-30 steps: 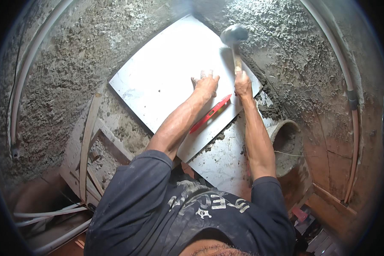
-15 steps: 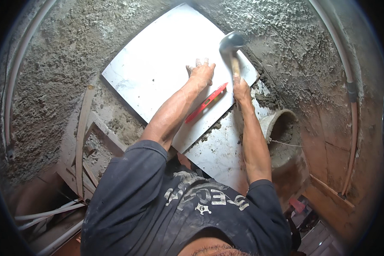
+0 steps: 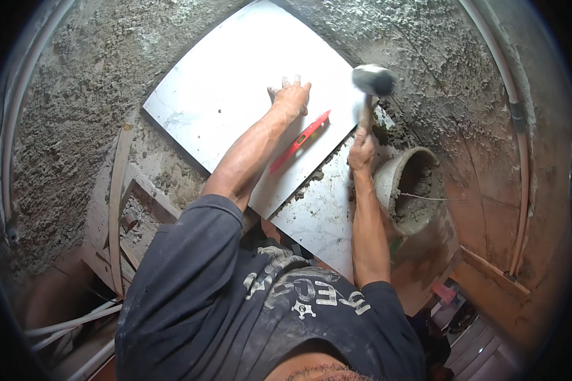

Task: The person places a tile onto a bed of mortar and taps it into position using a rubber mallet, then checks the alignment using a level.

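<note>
A large white marbled tile (image 3: 203, 82) fills the middle of the view, dotted with small dark specks. On its face rests my left hand (image 3: 291, 98), fingers spread and nothing held. Just right of that hand, a red spirit level (image 3: 299, 143) lies slantwise on the tile. My right hand (image 3: 362, 151) is wrapped round the wooden handle of a mallet (image 3: 374, 81). The mallet's dark, blurred head is raised beyond the tile's right edge. Under the right forearm lies a second white tile (image 3: 318, 222), smeared with mortar.
A mortar-crusted bucket (image 3: 394, 184) tilts open to the right, with wet mortar inside. Rough mortar walls rise around, with a pipe (image 3: 496, 51) down the right one. At left are a wooden strip (image 3: 116, 203) and a wooden frame (image 3: 152, 190); white pipes (image 3: 76, 322) lie lower left.
The mallet has swung right, from over the tile's edge to outside it, and my right hand has dropped slightly. My left hand keeps its place on the tile; the whole view has shifted a little.
</note>
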The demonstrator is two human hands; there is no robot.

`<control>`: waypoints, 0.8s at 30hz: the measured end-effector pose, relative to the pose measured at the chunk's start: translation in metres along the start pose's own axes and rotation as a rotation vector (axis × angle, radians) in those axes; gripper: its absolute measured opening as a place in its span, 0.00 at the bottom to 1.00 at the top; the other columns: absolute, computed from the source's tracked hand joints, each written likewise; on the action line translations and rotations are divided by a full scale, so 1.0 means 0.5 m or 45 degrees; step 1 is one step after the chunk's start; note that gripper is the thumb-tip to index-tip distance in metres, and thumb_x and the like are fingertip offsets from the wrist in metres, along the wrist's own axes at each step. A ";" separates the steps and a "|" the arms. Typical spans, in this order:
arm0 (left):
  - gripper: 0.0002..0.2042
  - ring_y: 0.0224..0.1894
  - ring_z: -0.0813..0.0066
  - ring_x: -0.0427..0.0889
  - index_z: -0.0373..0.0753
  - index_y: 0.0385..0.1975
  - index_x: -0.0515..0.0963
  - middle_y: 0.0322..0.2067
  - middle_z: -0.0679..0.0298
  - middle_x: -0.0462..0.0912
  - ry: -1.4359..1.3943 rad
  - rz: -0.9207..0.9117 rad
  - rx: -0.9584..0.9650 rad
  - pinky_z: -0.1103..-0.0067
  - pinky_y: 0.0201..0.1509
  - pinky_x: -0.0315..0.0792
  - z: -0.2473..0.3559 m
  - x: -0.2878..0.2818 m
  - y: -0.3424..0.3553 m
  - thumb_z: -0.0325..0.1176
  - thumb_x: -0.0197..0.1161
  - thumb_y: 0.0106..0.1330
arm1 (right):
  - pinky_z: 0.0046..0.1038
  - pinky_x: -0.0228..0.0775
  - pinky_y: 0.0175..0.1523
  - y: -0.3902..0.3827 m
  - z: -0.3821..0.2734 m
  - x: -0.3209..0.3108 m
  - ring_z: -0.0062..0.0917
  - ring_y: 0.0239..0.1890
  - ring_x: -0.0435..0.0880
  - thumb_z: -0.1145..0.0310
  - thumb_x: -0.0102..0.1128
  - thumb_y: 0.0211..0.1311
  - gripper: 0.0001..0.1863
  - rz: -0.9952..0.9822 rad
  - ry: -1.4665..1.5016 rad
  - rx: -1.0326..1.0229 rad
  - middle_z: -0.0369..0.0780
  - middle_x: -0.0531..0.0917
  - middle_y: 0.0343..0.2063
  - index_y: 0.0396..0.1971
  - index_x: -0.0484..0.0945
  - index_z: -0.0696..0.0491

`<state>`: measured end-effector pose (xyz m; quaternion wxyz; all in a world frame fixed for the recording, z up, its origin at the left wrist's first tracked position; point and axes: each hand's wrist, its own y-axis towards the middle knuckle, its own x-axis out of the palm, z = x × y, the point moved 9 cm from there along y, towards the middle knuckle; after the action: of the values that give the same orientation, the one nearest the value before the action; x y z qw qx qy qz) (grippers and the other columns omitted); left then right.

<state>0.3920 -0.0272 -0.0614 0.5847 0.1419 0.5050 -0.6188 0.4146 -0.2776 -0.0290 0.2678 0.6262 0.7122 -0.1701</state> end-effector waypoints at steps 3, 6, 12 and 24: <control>0.32 0.67 0.42 0.51 0.48 0.54 0.68 0.66 0.55 0.55 0.008 0.005 -0.023 0.33 0.56 0.53 0.004 -0.006 -0.016 0.33 0.73 0.46 | 0.22 0.59 0.12 -0.017 -0.015 -0.005 0.17 0.08 0.65 0.40 0.39 0.65 0.29 -0.180 0.162 0.326 0.32 0.65 0.10 0.22 0.64 0.53; 0.32 0.67 0.42 0.51 0.48 0.54 0.68 0.65 0.55 0.56 0.014 0.002 0.011 0.33 0.56 0.53 0.009 -0.001 -0.020 0.34 0.73 0.45 | 0.22 0.59 0.11 -0.020 0.009 -0.014 0.17 0.08 0.65 0.39 0.39 0.65 0.29 -0.004 0.389 0.238 0.32 0.64 0.11 0.23 0.64 0.53; 0.33 0.67 0.41 0.50 0.48 0.55 0.67 0.65 0.54 0.56 0.044 0.061 -0.024 0.33 0.56 0.54 -0.010 -0.020 -0.010 0.35 0.73 0.46 | 0.22 0.58 0.12 -0.012 -0.031 -0.001 0.17 0.10 0.68 0.41 0.39 0.66 0.28 -0.204 0.293 0.364 0.33 0.68 0.12 0.23 0.66 0.53; 0.34 0.68 0.42 0.48 0.49 0.56 0.66 0.66 0.56 0.54 0.041 0.004 -0.037 0.34 0.56 0.54 0.021 -0.009 -0.013 0.34 0.74 0.46 | 0.35 0.70 0.41 0.161 -0.030 0.162 0.44 0.34 0.79 0.39 0.36 0.66 0.38 -0.510 -0.524 -0.057 0.53 0.80 0.27 0.36 0.73 0.66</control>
<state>0.3920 -0.0342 -0.0505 0.5795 0.1441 0.5232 -0.6080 0.4853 -0.1912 -0.0576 0.3816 0.4194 0.7558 -0.3274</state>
